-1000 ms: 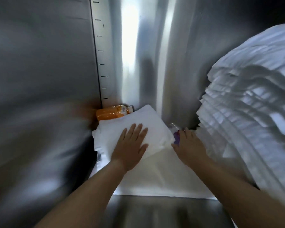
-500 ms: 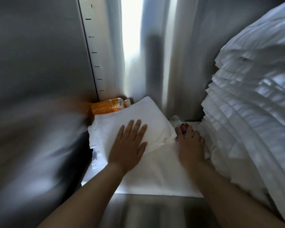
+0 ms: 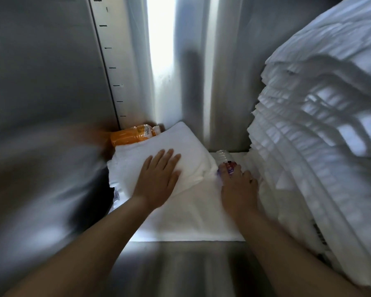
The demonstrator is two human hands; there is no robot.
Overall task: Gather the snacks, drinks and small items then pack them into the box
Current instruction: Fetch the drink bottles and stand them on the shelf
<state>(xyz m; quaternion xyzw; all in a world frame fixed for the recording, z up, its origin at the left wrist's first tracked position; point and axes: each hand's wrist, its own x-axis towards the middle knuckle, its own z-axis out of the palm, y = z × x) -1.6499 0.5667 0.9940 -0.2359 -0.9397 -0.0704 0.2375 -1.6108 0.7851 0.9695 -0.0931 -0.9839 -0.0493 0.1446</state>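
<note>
Fingers of the left hand [image 3: 156, 181] lie straight and slightly spread, pressing flat on a folded white towel [image 3: 184, 142]. Fingers of the right hand [image 3: 238, 185] curl over a clear bottle [image 3: 222, 155] lying on its side between that towel and a tall towel stack [image 3: 308, 146] along the right edge of the metal shelf [image 3: 180, 266]. Its purple label is mostly hidden by the fingers. An orange bottle [image 3: 133, 136] lies in the back left corner, half hidden behind the folded towel. A flat white cloth [image 3: 191, 217] lies under both hands. Two bottles show; the stack's layers are too blurred to count.
</note>
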